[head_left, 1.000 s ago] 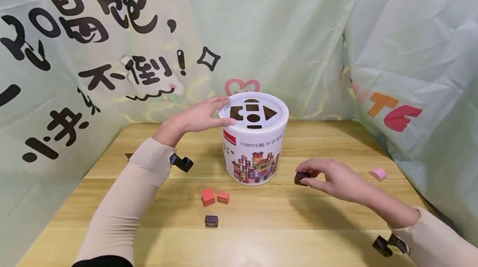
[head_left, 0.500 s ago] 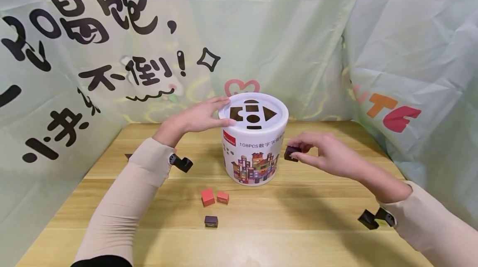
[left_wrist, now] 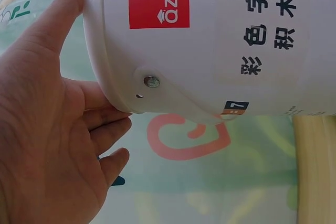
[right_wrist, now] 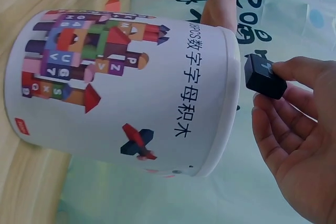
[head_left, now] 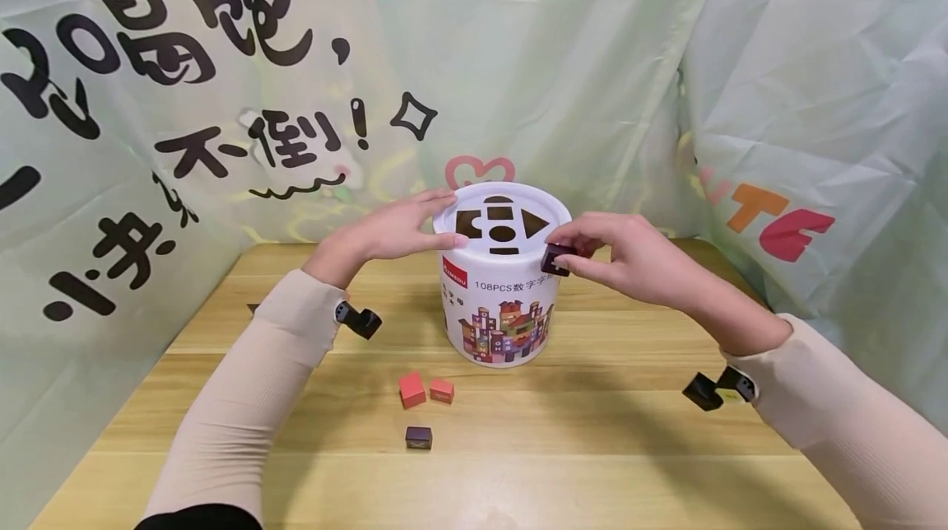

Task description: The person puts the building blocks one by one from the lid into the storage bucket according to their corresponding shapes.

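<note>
A white toy-block bucket (head_left: 498, 287) stands upright on the table, with variously shaped holes in its lid (head_left: 480, 247). My left hand (head_left: 388, 231) rests at the left side of the rim, thumb at the front and the other fingers farther back. Between thumb and fingers, my right hand (head_left: 640, 258) pinches a dark block (head_left: 555, 259) close to the front right of the rim. In the right wrist view this block (right_wrist: 262, 76) is nearly black, has a pale mark on one face, and shows a small gap to the bucket's edge.
Two red blocks (head_left: 412, 390) and a dark purple block (head_left: 418, 438) lie on the wooden table (head_left: 518, 464) in front of the bucket. A dark pointed piece (head_left: 253, 309) shows partly behind the left sleeve. Printed curtains (head_left: 592, 86) hang behind and at both sides.
My right hand has lifted the dark block and carried it left, from above the table right of the bucket up to the rim. My left hand has stayed in place.
</note>
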A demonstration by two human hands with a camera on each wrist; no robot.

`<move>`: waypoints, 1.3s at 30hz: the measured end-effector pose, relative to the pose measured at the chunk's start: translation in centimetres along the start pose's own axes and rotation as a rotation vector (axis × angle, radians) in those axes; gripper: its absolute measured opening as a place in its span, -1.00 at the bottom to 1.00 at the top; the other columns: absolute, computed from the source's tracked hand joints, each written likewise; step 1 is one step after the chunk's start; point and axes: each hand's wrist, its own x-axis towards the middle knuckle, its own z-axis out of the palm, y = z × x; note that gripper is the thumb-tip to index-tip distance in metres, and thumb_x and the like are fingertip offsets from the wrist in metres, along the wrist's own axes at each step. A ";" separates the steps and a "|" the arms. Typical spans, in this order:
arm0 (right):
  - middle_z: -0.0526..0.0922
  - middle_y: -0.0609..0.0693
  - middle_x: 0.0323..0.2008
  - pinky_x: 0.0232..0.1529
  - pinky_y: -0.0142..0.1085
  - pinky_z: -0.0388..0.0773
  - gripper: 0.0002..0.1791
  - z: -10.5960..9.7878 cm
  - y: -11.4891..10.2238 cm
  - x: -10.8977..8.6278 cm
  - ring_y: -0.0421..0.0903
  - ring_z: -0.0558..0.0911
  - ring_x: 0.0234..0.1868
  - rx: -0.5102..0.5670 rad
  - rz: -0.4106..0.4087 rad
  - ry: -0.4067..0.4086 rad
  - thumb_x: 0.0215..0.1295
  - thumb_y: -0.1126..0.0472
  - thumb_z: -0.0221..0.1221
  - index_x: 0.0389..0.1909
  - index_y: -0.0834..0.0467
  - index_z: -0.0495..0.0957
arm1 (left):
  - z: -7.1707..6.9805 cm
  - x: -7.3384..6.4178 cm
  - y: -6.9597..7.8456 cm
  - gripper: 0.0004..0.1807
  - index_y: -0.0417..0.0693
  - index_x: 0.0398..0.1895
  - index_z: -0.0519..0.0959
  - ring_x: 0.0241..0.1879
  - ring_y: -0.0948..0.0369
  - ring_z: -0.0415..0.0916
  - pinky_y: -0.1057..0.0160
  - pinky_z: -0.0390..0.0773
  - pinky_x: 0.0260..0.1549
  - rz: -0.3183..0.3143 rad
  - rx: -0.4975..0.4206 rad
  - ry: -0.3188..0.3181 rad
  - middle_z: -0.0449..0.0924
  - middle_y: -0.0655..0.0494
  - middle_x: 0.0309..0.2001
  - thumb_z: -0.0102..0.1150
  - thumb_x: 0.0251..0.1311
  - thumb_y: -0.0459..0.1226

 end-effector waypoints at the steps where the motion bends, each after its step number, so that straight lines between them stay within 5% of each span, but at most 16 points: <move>1: 0.63 -0.23 -0.31 -0.29 -0.34 0.55 -0.77 0.0 0.0 0.4 -0.28 0.57 -0.30 0.002 -0.001 0.003 0.26 0.23 0.32 -0.06 0.07 0.66 | 0.0 0.0 0.0 0.03 0.01 0.56 0.04 0.50 0.05 -0.14 -0.10 0.04 0.38 -0.001 0.001 0.001 -0.09 0.09 0.55 -0.04 0.17 0.40; 17: 0.67 -0.08 -0.23 -0.11 -0.10 0.57 -0.72 0.8 0.1 4.5 -0.14 0.59 -0.17 0.077 0.100 -0.055 0.32 0.15 0.27 0.01 0.13 0.64 | 0.1 -0.3 0.1 0.05 0.01 0.56 0.03 0.51 0.05 -0.16 -0.11 0.00 0.39 -0.006 0.004 0.005 -0.10 0.10 0.55 -0.03 0.15 0.41; 39: 0.70 -0.06 -0.23 -0.12 -0.18 0.59 -0.76 3.2 0.2 6.5 -0.15 0.63 -0.21 0.068 0.142 -0.204 0.31 0.20 0.26 -0.03 0.14 0.65 | 0.3 0.2 -0.1 0.02 -0.01 0.55 0.05 0.50 0.06 -0.10 -0.06 0.03 0.39 0.010 0.028 0.020 -0.06 0.08 0.54 -0.04 0.19 0.39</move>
